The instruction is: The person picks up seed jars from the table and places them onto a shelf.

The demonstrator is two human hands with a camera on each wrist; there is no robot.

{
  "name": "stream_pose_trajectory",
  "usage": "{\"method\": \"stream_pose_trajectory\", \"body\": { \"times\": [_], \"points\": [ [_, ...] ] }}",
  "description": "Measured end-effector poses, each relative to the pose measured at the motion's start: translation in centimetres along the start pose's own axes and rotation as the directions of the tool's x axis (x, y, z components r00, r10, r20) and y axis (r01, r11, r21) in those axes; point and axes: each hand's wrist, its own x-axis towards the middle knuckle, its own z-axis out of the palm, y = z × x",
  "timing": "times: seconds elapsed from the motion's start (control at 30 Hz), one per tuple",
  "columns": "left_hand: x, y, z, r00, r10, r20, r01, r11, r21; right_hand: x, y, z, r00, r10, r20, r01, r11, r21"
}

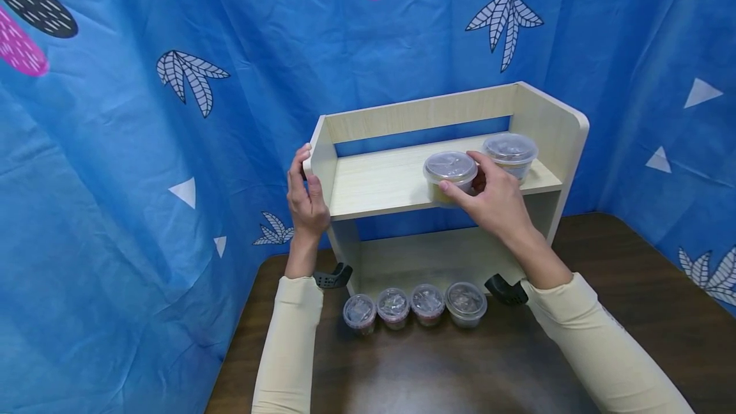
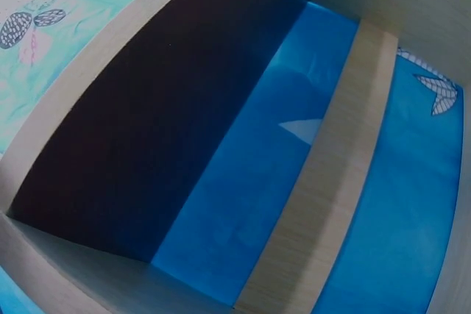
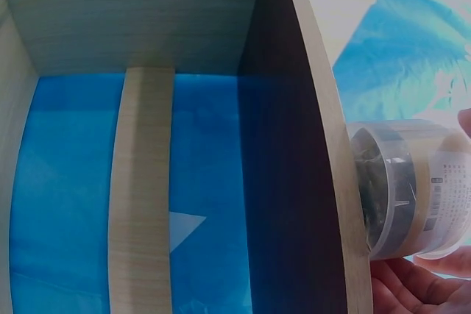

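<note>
On the shelf board of the small wooden rack (image 1: pixel 402 177), right half — the right hand (image 1: pixel 494 200) grips a lidded clear tub (image 1: pixel 450 174). Fingers (image 1: pixel 454 193) curl round its front side, thumb side toward the rear; the grip spans the tub's width. In the right wrist view the same tub (image 3: pixel 412 189) sits at the board's edge with fingertips (image 3: pixel 412 288) under its side and dark contents visible through the wall.

Tub stands upright, lid up, axis vertical, base on or just at the board — can't tell if it fully rests. A second lidded tub (image 1: pixel 510 153) stands just behind and to the right, near the rack's right side panel, close to the first; touching or not, can't tell.

Left hand (image 1: pixel 307 200) holds the rack's left side panel at its front edge — fingers nearly straight along the outside, thumb on the front edge.

On the bench (image 1: pixel 517 363), just in front of the rack's foot, four more lidded tubs (image 1: pixel 413 305) stand in a row, side by side, upright.
</note>
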Motion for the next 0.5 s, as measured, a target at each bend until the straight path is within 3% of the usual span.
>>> {"method": "stream_pose_trajectory", "body": {
  "times": [0.5],
  "points": [
    [0.01,0.09,-0.14,1.000,-0.005,0.007,0.005,1.000,0.006,0.67,-0.01,0.50,1.000,-0.001,0.018,0.001,1.000,-0.005]
  ]
}}
